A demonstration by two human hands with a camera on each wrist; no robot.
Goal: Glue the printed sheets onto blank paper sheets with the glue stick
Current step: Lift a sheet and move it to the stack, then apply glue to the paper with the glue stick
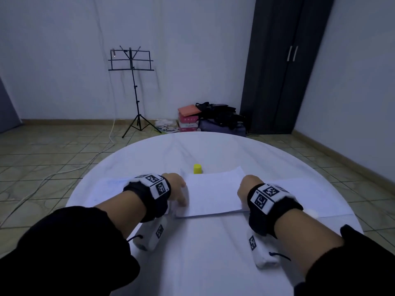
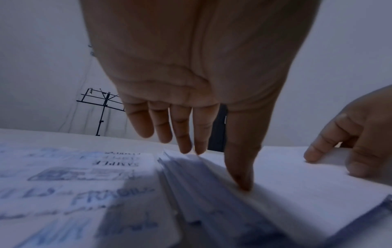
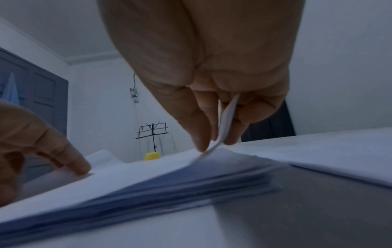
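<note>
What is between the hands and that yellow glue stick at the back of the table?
Only the stack of blank paper, which both hands touch. The glue stick stands just behind its far edge; the left hand or right hand would reach over the low stack. Nothing taller blocks it.

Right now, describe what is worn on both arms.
Both arms wear black sleeves pushed up the forearm. The left wrist band and the right wrist band are black straps carrying white blocks printed with black square-code markers. White marker-printed pouches hang beneath, with dark cords.

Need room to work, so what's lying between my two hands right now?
The stack of blank paper fills the gap between the left hand and the right hand, clearest in the head view.
</note>
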